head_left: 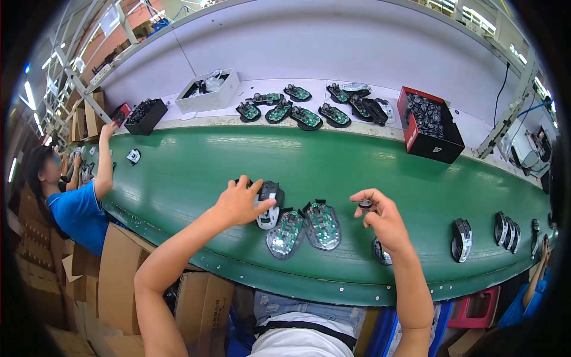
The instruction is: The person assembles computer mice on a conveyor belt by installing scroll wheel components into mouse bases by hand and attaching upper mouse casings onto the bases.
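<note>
My left hand (241, 201) has its fingers over the back of a black-and-light-grey computer mouse shell (269, 217), with the thumb along its side. Right beside it lie two open mouse bases with green circuit boards, one mouse base (285, 234) tilted against the other mouse base (323, 225). Between the thumb and forefinger of my right hand (385, 221) is a small round black scroll wheel (365, 204), held above the green belt. Below that hand another mouse (381, 252) is partly hidden by my wrist.
Several circuit-board mouse bases (306, 118) rest on the white shelf behind the green belt (238, 152). A red-and-black box (433, 152) of small black parts stands right, a white box (208, 101) left. Mice (461, 240) sit further right. A co-worker in blue (80, 208) works left.
</note>
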Available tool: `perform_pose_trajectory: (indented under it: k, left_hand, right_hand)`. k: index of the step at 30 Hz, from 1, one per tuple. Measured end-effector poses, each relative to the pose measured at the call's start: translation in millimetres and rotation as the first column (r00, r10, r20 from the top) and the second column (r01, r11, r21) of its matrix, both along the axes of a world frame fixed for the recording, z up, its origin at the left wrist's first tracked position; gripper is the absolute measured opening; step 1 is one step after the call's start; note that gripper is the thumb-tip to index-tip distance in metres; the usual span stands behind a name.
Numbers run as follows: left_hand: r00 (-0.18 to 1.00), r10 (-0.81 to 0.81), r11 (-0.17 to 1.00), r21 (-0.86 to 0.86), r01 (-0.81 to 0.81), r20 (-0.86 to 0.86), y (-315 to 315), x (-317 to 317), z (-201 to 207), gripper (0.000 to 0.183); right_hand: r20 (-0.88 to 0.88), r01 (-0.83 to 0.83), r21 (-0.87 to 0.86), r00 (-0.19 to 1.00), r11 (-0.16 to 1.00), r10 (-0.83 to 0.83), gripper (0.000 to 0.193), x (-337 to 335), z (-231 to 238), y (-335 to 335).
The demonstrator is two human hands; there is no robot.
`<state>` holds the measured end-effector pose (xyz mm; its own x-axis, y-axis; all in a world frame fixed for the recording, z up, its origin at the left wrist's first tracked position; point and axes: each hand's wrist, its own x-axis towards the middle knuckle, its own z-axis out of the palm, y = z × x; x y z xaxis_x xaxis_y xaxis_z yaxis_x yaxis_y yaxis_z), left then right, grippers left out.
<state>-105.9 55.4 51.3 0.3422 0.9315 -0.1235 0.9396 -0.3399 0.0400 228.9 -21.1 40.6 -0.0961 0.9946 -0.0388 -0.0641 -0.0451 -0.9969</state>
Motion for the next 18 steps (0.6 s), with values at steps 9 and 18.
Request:
perform_pose_trajectory:
  k: [9, 18]
  left_hand:
    - [0.973, -0.103, 0.993, -0.086, 0.087, -0.207, 19.5, 72.7, 35.2, 0.066]
    - [0.827, -0.248, 0.969, 0.148, 0.2, 0.504, 36.6, 121.8, 46.4, 0.042]
  right_hand:
    - [-0.023, -0.07, -0.033, 0.997, 0.997, 0.069, 0.017, -6.6, 6.4, 5.0]
    - [0.142, -0.04, 0.015, 0.989, 0.999, 0.038, 0.022, -19.6, 3.9, 0.8]
